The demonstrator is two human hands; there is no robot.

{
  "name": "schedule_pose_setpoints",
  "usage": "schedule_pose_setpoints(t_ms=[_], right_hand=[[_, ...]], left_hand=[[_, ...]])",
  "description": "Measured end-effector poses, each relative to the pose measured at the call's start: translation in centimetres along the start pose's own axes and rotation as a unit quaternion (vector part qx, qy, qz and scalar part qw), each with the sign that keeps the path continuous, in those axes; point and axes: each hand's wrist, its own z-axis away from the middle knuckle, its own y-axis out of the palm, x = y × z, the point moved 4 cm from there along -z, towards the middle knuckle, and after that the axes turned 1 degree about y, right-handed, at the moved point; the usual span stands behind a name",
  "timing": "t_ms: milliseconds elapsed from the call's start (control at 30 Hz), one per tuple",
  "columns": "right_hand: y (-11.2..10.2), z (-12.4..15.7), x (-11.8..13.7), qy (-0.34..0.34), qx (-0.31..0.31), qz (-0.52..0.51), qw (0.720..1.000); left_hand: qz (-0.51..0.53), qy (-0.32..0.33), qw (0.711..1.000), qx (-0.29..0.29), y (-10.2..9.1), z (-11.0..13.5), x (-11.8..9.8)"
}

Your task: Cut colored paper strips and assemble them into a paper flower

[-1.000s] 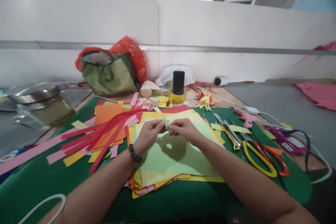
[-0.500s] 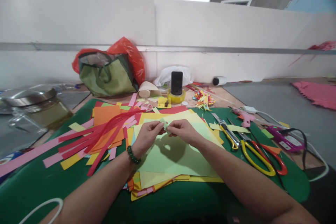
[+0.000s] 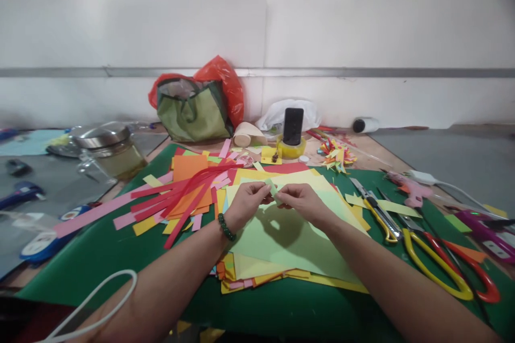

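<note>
Both hands meet above a stack of light green and yellow paper sheets on a green mat. My left hand, with a dark bead bracelet at the wrist, and my right hand each pinch one end of a small light green paper piece held between them. The fingers of both hands are closed on it. Red and pink paper strips lie fanned out just left of my left hand.
Yellow-handled and red-handled scissors, a utility knife and a pink glue gun lie at the right. A glass jar, a green bag, a phone on a tape roll and folded paper shapes stand behind.
The camera has turned left, so everything sits further right in view. Both hands keep pinching the small green piece, with little change in their hold.
</note>
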Motion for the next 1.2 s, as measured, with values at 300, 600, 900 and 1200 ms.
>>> schedule_pose_setpoints(t_ms=[300, 600, 900, 1200], right_hand=[[0.0, 0.05, 0.02, 0.009, -0.001, -0.012, 1.0], [-0.04, 0.09, 0.01, 0.007, 0.003, -0.026, 1.0], [0.0, 0.04, 0.11, -0.006, 0.001, -0.007, 1.0], [0.24, 0.29, 0.1, -0.003, -0.012, -0.073, 0.997]], left_hand=[[0.0, 0.011, 1.0, 0.008, 0.11, 0.11, -0.15], [-0.013, 0.025, 0.999, 0.019, 0.17, 0.05, -0.07], [-0.011, 0.033, 0.999, 0.016, 0.14, 0.2, -0.31], [-0.003, 0.016, 1.0, 0.0, -0.04, 0.34, -0.31]])
